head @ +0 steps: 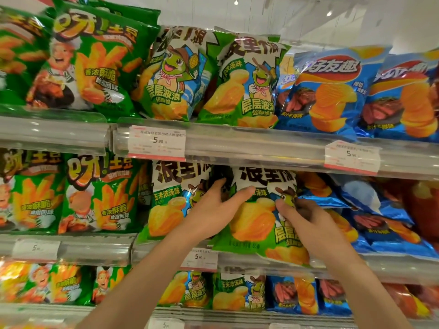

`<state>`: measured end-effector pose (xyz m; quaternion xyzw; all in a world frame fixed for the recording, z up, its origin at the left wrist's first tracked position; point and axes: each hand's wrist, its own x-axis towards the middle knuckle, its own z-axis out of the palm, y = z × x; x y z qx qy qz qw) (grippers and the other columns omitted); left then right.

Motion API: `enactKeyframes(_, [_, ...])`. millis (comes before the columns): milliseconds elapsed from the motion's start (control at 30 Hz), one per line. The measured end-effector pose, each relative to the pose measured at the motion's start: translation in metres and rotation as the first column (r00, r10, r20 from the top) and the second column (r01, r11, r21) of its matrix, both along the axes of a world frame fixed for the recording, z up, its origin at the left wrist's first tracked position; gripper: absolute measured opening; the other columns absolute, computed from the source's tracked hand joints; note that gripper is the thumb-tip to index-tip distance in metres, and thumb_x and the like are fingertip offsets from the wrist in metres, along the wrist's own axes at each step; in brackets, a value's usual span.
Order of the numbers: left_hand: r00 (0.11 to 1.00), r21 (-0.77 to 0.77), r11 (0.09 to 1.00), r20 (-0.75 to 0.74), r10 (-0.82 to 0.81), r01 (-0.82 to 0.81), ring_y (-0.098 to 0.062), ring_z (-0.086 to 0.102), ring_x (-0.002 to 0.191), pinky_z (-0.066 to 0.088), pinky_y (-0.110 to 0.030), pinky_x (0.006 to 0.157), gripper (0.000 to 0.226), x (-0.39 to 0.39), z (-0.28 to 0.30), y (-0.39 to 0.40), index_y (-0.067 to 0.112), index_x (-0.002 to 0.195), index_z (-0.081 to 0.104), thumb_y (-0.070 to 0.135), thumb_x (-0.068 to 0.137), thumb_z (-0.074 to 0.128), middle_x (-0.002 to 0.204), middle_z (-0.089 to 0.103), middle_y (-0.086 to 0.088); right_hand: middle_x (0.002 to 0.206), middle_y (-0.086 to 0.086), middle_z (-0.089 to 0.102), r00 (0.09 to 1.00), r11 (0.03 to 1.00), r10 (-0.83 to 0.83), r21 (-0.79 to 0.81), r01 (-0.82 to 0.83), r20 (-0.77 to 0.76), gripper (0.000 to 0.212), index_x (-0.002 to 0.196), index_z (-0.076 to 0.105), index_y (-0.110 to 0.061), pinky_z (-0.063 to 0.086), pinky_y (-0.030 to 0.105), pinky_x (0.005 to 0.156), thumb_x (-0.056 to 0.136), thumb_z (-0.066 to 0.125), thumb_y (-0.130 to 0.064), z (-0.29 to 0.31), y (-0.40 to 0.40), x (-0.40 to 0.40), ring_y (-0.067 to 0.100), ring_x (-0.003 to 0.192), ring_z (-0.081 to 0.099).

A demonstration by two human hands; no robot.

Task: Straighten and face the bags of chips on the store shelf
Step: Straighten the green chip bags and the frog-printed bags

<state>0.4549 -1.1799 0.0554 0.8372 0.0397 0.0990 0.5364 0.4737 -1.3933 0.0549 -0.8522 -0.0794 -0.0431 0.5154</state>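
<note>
1. Two hands work one bag on the middle shelf (273,264): the green corn-flavour bag (256,217), whose bottom hangs over the shelf's front edge, just right of the price tag (199,257).
2. Left hand (211,212) — fingers spread and nearly straight, thumb lying across the bag's upper left face, the other fingers reaching into the gap toward the twin bag (168,205) beside it. Whether they hook behind the bag cannot be told.
3. Right hand (306,224) — fingers curled over the bag's right edge, thumb pressed on the printed face, so the bag is pinched.
4. Step in hand, as judged: squaring this bag, which tilts slightly, its base lower at the right.
5. Next move likely calls for seating the base level behind the front rail and turning the face flat to the aisle, without dragging the blue bags (370,224) touching its right side.
6. Hidden or unclear: the bag's top runs behind the upper shelf's rail (261,148); bags toward the right edge are blurred; tag print is unreadable beyond the price.
</note>
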Motion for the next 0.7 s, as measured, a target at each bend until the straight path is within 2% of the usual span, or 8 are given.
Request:
enactKeyframes(100, [0.998, -0.052, 0.999, 0.061, -0.006, 0.009, -0.009, 0.057, 0.120, 0.047, -0.026, 0.092, 0.090, -0.001, -0.003, -0.002, 0.038, 0.148, 0.037, 0.077, 0.072, 0.065, 0.115, 0.057, 0.030, 0.100, -0.010, 0.068, 0.999, 0.999, 0.032, 0.038, -0.031, -0.030, 0.073, 0.115, 0.049, -0.033, 0.051, 0.014, 0.054, 0.058, 0.065, -0.077, -0.004, 0.000, -0.010, -0.003, 0.075, 0.069])
enactKeyframes(167, [0.995, -0.101, 0.995, 0.099, 0.027, -0.017, -0.005, 0.060, 0.113, 0.052, -0.027, 0.093, 0.086, -0.005, -0.007, 0.003, 0.039, 0.145, 0.039, 0.069, 0.072, 0.072, 0.107, 0.057, 0.032, 0.102, -0.009, 0.070, 0.998, 0.997, 0.051, 0.058, -0.049, -0.031, 0.086, 0.122, 0.049, -0.030, 0.058, 0.023, 0.063, 0.052, 0.068, -0.076, -0.006, 0.002, -0.014, -0.003, 0.076, 0.070])
enactKeyframes(233, [0.988, -0.143, 0.989, 0.143, 0.056, -0.035, 0.009, 0.061, 0.106, 0.052, -0.013, 0.085, 0.080, -0.012, -0.011, 0.010, 0.042, 0.141, 0.042, 0.065, 0.072, 0.075, 0.104, 0.063, 0.035, 0.103, -0.007, 0.071, 0.996, 0.994, 0.079, 0.075, -0.076, -0.031, 0.093, 0.125, 0.049, -0.028, 0.060, 0.033, 0.073, 0.049, 0.068, -0.077, -0.006, 0.007, -0.016, 0.002, 0.081, 0.072])
enactKeyframes(300, [0.978, -0.169, 0.984, 0.189, 0.088, -0.055, 0.023, 0.057, 0.096, 0.047, -0.002, 0.071, 0.076, -0.023, -0.013, 0.019, 0.045, 0.136, 0.044, 0.067, 0.070, 0.075, 0.097, 0.062, 0.045, 0.104, -0.007, 0.073, 0.992, 0.990, 0.117, 0.081, -0.112, -0.051, 0.091, 0.126, 0.052, -0.027, 0.059, 0.038, 0.080, 0.052, 0.067, -0.078, -0.006, 0.015, -0.018, 0.007, 0.088, 0.073])
enactKeyframes(400, [0.966, -0.184, 0.976, 0.207, 0.155, -0.117, 0.026, 0.056, 0.094, 0.049, -0.009, 0.079, 0.076, -0.039, -0.014, 0.039, 0.050, 0.134, 0.045, 0.073, 0.066, 0.073, 0.100, 0.060, 0.048, 0.098, -0.015, 0.074, 0.995, 0.992, 0.103, 0.079, -0.102, -0.016, 0.068, 0.113, 0.061, -0.035, 0.055, 0.032, 0.080, 0.064, 0.058, -0.082, -0.001, 0.029, -0.018, 0.003, 0.087, 0.072])
enactKeyframes(533, [0.951, -0.185, 0.966, 0.222, 0.218, -0.178, 0.016, 0.062, 0.098, 0.054, -0.018, 0.085, 0.072, -0.056, -0.016, 0.066, 0.046, 0.137, 0.045, 0.064, 0.075, 0.075, 0.110, 0.064, 0.035, 0.109, -0.002, 0.069, 0.977, 0.990, 0.022, -0.140, 0.008, 0.214, 0.041, 0.115, 0.063, -0.021, 0.049, 0.032, 0.080, 0.094, 0.054, -0.055, 0.002, 0.056, 0.009, 0.013, 0.097, 0.065])
enactKeyframes(600, [0.941, -0.190, 0.962, 0.239, 0.238, -0.194, 0.013, 0.064, 0.098, 0.055, -0.016, 0.083, 0.072, -0.063, -0.016, 0.076, 0.043, 0.140, 0.045, 0.061, 0.077, 0.075, 0.109, 0.066, 0.033, 0.121, 0.016, 0.062, 0.981, 0.943, 0.052, -0.334, 0.013, 0.185, 0.040, 0.123, 0.059, -0.009, 0.050, 0.040, 0.090, 0.099, 0.054, -0.040, -0.002, 0.076, 0.027, 0.032, 0.107, 0.061])
enactKeyframes(700, [0.937, -0.189, 0.963, 0.254, 0.238, -0.194, 0.010, 0.063, 0.104, 0.055, -0.024, 0.092, 0.073, -0.071, -0.017, 0.087, 0.040, 0.142, 0.044, 0.059, 0.079, 0.076, 0.118, 0.067, 0.026, 0.144, 0.023, 0.044, 0.999, 0.832, 0.032, -0.555, -0.005, 0.038, 0.061, 0.142, 0.040, -0.006, 0.041, 0.049, 0.107, 0.096, 0.052, -0.044, -0.010, 0.103, 0.042, 0.042, 0.130, 0.046])
